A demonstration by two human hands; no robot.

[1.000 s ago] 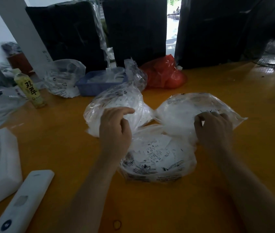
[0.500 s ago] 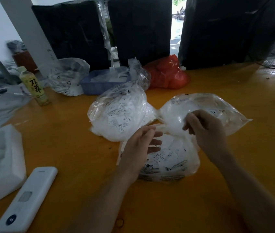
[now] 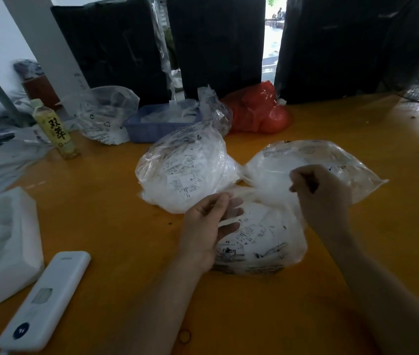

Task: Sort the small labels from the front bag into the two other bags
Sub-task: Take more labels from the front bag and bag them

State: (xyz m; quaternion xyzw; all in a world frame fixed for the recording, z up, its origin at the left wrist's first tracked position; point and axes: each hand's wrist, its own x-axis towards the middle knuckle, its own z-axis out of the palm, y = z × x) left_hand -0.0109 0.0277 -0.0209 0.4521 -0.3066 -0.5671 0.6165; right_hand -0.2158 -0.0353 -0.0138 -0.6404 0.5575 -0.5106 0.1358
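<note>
From the head view, the clear plastic front bag of small white printed labels [image 3: 262, 239] lies on the orange table [image 3: 106, 206]. My left hand [image 3: 208, 226] rests against its left side, fingers loosely spread, grasping nothing. My right hand [image 3: 318, 190] seems to pinch its rim. Behind it: the left label-filled bag [image 3: 185, 170], the right clear bag [image 3: 305, 160].

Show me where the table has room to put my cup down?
Bare table lies right of the right bag, and between the bottle and left bag. It's crowded at the basket and red bag.
</note>
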